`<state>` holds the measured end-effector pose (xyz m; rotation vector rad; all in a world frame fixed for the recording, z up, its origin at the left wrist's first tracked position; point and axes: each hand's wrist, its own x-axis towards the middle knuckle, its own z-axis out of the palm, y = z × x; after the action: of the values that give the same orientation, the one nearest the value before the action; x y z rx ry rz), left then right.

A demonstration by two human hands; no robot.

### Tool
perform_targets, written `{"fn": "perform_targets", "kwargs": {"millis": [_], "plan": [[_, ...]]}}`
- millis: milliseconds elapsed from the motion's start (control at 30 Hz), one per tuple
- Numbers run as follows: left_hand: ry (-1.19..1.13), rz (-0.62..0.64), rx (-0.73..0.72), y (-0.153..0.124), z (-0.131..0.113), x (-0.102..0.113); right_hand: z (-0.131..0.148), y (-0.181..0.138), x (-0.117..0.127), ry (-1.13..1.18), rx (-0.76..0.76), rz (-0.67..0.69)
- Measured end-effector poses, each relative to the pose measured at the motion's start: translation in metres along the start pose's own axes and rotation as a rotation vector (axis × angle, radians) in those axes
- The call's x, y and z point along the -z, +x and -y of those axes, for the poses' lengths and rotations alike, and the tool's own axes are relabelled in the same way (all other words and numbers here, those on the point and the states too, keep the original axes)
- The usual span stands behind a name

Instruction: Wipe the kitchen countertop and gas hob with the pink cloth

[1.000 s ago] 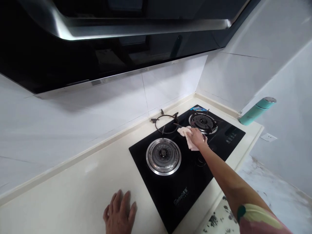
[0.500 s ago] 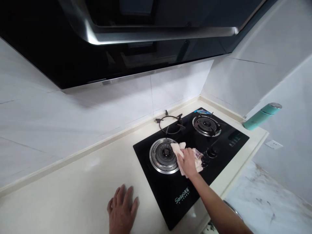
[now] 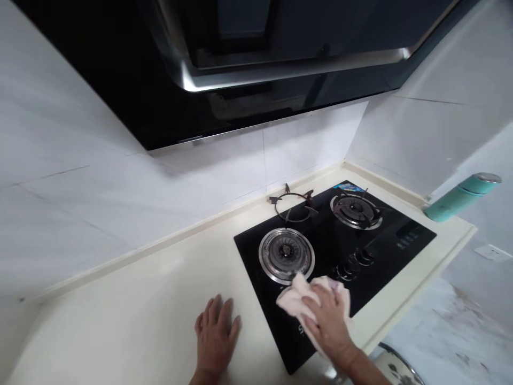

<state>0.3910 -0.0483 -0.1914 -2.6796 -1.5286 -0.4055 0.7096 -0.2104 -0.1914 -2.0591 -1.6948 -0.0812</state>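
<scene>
A crumpled pale pink cloth (image 3: 294, 300) is pressed to the front part of the black glass gas stove (image 3: 256, 289) by my right hand (image 3: 326, 318), whose fingers are closed over it. The cloth covers most of the brand lettering. Just behind it lies the left burner (image 3: 286, 254), its grate off. That loose pan support (image 3: 294, 208) rests at the stove's back edge, partly on the counter. My left hand (image 3: 216, 334) lies on the pale countertop (image 3: 160, 305) left of the stove, fingers spread, holding nothing.
The right burner (image 3: 356, 210) has its pan support on. Control knobs (image 3: 355, 263) sit right of the cloth. A green thermos flask (image 3: 460, 197) stands at the counter's right end. A black range hood (image 3: 248, 101) hangs low over the stove. A wall socket (image 3: 492, 252) is at right.
My right hand has drawn the cloth from the left burner's right edge towards the stove's front. My left hand stays on the countertop. The camera view has shifted left.
</scene>
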Motion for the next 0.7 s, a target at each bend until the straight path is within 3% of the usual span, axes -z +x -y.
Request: {"fn": "perform_targets", "kwargs": {"millis": [100,167,300,500,700], "plan": [[0.007,-0.025,-0.021,-0.002,-0.001,0.001,-0.029,0.004,0.008,-0.111,-0.109,-0.108],[0.012,-0.044,-0.025,-0.004,-0.001,0.001,-0.032,0.006,0.009,-0.143,-0.122,-0.134],[0.03,-0.071,-0.025,-0.007,-0.003,-0.001,-0.01,0.001,0.002,-0.17,-0.085,-0.169],[0.055,-0.086,-0.021,-0.011,-0.002,-0.002,0.027,-0.009,-0.022,-0.124,0.152,-0.166],[0.061,-0.066,-0.01,-0.012,0.004,-0.005,0.046,0.002,-0.033,-0.104,0.19,-0.113]]}}
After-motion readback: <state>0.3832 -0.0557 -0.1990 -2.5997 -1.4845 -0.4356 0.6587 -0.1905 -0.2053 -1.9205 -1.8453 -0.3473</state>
